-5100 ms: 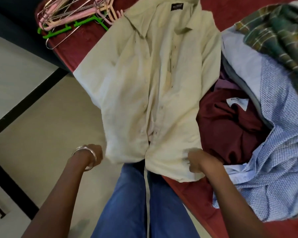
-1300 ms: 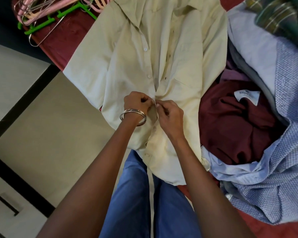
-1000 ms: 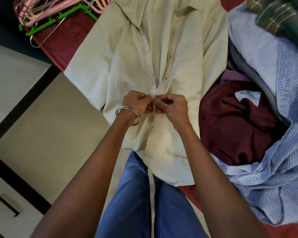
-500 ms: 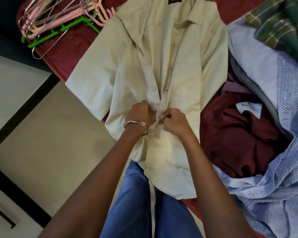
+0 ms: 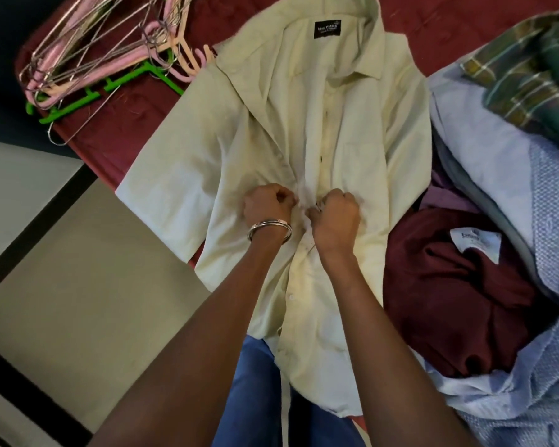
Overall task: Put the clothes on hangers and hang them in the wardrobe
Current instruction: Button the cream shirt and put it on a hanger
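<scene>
A cream shirt (image 5: 352, 117) lies face up on the red bed (image 5: 123, 137), collar away from me, hem hanging over the near edge. My left hand (image 5: 267, 204), with a metal bangle at the wrist, pinches the left edge of the shirt's front opening at mid-chest. My right hand (image 5: 336, 209) pinches the facing edge right beside it, fingers curled. The buttons below my hands look fastened; above them the front lies open. A heap of pink, green and wire hangers (image 5: 110, 59) sits at the bed's far left corner.
A maroon garment (image 5: 449, 301) with a white label lies right of the shirt. Pale blue shirts (image 5: 530, 221) and a green plaid one (image 5: 530, 69) are piled further right. Beige floor tiles (image 5: 78, 285) with dark strips lie to the left. My blue jeans (image 5: 255, 398) are below.
Five seconds ago my hands held the hem; they have moved up the front to mid-chest. In the last second they stayed pinching the front edges, and the view shifted to show the collar label.
</scene>
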